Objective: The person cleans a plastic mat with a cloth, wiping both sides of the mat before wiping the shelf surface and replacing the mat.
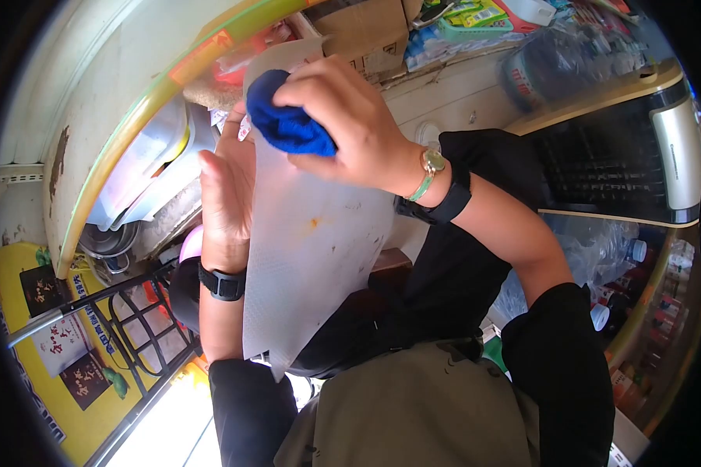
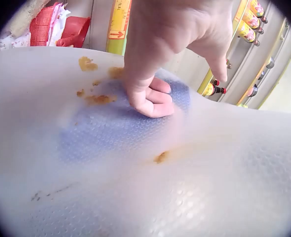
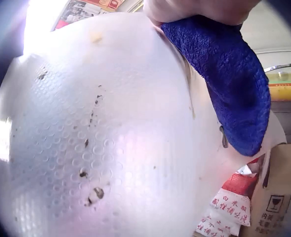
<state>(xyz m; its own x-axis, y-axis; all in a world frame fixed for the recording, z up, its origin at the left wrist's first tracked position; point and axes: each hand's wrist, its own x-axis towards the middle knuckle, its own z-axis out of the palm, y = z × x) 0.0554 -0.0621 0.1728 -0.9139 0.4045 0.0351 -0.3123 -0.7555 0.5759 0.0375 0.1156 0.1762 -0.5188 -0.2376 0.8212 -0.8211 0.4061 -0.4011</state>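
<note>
A translucent, dimpled plastic sheet (image 1: 319,241) hangs curved over the person's lap, marked with brown stains (image 2: 100,99) and dark specks (image 3: 97,193). The right hand (image 1: 349,117) grips a bunched blue cloth (image 1: 288,124) against the upper part of the sheet. Through the sheet, the cloth shows as a blurred blue patch in the left wrist view. On the other face, the left hand (image 2: 160,54) rests bent fingertips against the sheet near that patch, its thumb held apart. In the head view, part of the left hand (image 1: 230,187) is hidden by the sheet.
A cardboard box (image 1: 358,35) and a green basket of packets (image 1: 475,27) stand beyond the hands. At the left are plastic tubs (image 1: 144,167) and a black wire rack (image 1: 144,327). A black-and-silver appliance (image 1: 615,156) stands at the right, above wrapped bottles (image 1: 592,265).
</note>
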